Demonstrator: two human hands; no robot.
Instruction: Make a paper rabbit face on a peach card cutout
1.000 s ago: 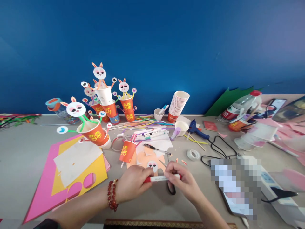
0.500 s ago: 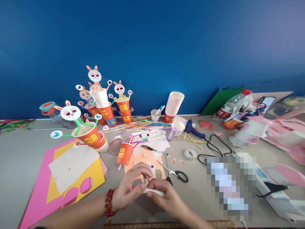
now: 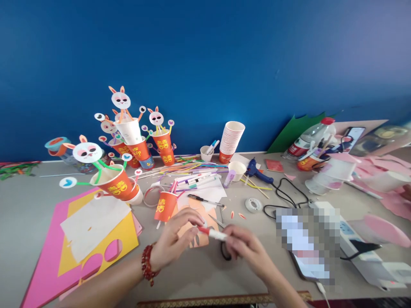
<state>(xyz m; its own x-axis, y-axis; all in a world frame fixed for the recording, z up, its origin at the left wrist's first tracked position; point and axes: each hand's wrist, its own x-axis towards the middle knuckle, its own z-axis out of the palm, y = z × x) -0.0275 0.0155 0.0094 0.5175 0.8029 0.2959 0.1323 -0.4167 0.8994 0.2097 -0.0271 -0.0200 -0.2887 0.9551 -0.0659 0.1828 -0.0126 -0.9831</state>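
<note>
My right hand point(image 3: 244, 243) pinches a white marker point(image 3: 218, 235) by one end; its red end point(image 3: 203, 230) points left, at my left fingertips. My left hand point(image 3: 175, 237), a beaded bracelet on its wrist, has thumb and fingers closed around a small white paper circle point(image 3: 204, 223), mostly hidden by the fingers. Beneath both hands lies peach paper point(image 3: 201, 240) with cut-outs. Black-handled scissors point(image 3: 225, 251) are partly covered by my right hand. Just beyond my left hand, a red paper cup point(image 3: 165, 206) lies tilted with pink stems.
Rabbit figures on cups point(image 3: 111, 182) stand at left, behind yellow and pink sheets point(image 3: 128, 239). Further back are a cup stack point(image 3: 231, 139), pens point(image 3: 202, 182) and a blue glue gun point(image 3: 259, 173). To the right lie tape point(image 3: 253, 205), a phone point(image 3: 302, 252) and a power strip point(image 3: 356, 246).
My right hand has moved right and up with the marker, whose red end now shows between my hands. My left hand stays nearly in place. The view has shifted slightly.
</note>
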